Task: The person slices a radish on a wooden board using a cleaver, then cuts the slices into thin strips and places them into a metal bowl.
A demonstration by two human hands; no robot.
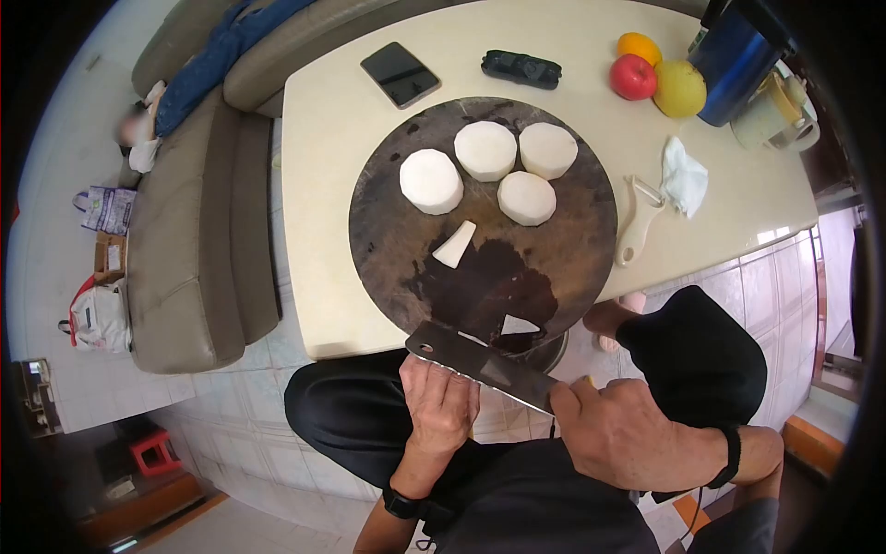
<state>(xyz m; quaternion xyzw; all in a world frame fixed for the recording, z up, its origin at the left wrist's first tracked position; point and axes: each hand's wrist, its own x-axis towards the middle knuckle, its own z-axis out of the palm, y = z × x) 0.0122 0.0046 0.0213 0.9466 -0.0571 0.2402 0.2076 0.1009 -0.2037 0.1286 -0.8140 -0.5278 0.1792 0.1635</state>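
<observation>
A cleaver (489, 367) spans the space between my hands, over the front edge of a round dark cutting board (388, 249). My right hand (623, 432) is closed around its handle. My left hand (437, 406) is closed just below the blade's far end; what its fingers hold, if anything, is hidden. Several thick white round pieces (430, 182) stand at the back of the board. One white wedge (455, 245) lies near the middle, and a smaller white piece (520, 325) is close to the blade on a wet patch.
A phone (401, 75) and a dark case (521, 69) lie behind the board. Fruit (633, 77), a blue flask (738, 69) and a jug (771, 115) stand back right. A peeler (639, 222) and tissue (684, 177) are right. A person lies on the sofa (189, 240).
</observation>
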